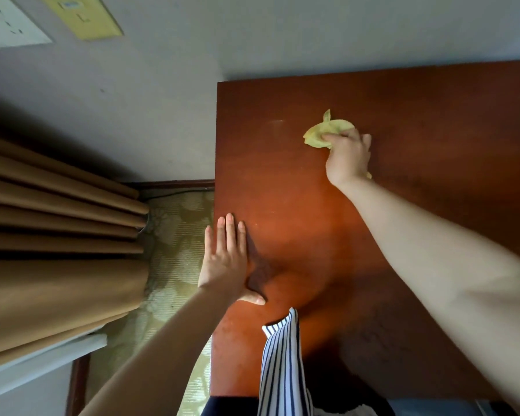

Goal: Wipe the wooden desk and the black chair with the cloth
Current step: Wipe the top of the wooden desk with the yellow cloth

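One crumpled yellow cloth (321, 133) lies on the polished reddish-brown wooden desk (433, 115), toward its far middle. The right hand (347, 159) has its fingers curled round the cloth and bears it down on the surface. The left hand (227, 259) lies palm down at the desk's left edge, fingers straight and together, thumb spread, holding nothing. One blue-and-white striped fabric strip (279, 364) hangs over the near edge. Left of the desk hangs one tan pleated curtain (57, 235). The wall carries one white wall plate (9, 22) and one yellow wall plate (81, 16).
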